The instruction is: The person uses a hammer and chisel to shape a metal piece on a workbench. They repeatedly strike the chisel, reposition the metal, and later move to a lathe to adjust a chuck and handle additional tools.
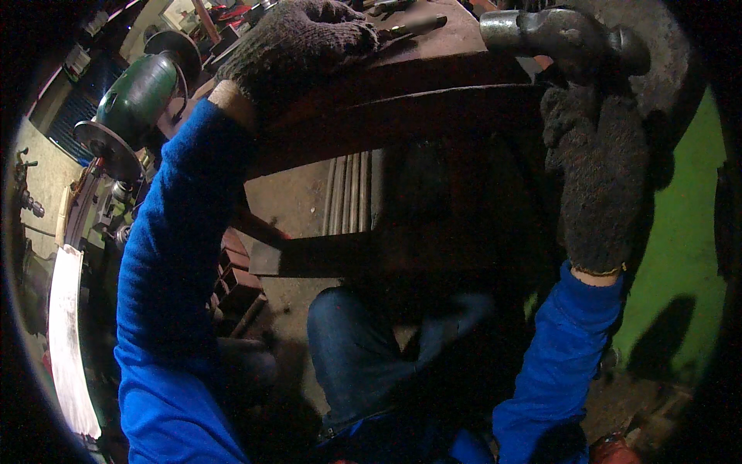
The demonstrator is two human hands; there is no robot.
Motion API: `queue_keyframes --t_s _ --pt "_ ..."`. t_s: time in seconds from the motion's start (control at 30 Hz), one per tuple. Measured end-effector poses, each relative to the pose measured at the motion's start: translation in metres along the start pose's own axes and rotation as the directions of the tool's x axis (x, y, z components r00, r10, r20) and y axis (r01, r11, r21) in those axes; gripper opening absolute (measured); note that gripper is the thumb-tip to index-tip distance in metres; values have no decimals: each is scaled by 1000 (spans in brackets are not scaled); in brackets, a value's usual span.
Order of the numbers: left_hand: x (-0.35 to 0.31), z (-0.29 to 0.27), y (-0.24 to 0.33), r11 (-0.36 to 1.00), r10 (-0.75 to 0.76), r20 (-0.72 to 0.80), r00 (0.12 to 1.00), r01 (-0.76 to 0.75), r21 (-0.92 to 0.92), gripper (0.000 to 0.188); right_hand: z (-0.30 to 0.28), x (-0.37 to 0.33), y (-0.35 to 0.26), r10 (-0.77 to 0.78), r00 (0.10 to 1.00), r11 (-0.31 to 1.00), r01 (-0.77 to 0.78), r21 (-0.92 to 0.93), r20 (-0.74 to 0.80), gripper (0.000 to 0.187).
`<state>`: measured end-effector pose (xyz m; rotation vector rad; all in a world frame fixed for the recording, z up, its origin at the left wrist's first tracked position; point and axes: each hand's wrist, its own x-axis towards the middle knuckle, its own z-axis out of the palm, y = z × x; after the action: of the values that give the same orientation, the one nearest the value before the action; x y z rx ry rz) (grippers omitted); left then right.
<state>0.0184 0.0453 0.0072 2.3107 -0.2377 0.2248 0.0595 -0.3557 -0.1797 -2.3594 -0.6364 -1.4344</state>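
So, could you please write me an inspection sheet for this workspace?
Surface: dark rusty metal block, worn top.
Job's things: hammer with steel head, raised over the block's right end.
Clutter: green angle grinder at far left; rod-like tools on the block's far side.
Grippers: left hand, gloved, pressed on the block; right hand, gloved, gripping the hammer's handle.
Cables: nothing seen.
Surroundings: dirty floor, green wall at right, dim light.
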Motion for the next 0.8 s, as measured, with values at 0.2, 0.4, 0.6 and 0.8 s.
queue_keyframes --t_s 0.2,0.4,0.6,0.8 --pt "-17 -4 20 966 57 -51 997 -42 257 28 10 2 -8 -1 999 999 -1 -44 -37 50" --pt "-29 27 86 962 -254 -158 954 267 64 26 -5 11 -27 186 981 963 -194 185 64 51" --pt "-19 3 34 967 107 -65 992 -89 240 25 -1 13 -41 183 983 912 -158 379 -29 49" --pt "-19 11 42 922 -28 -74 997 54 385 30 8 1 -9 114 993 978 -108 178 -25 49"
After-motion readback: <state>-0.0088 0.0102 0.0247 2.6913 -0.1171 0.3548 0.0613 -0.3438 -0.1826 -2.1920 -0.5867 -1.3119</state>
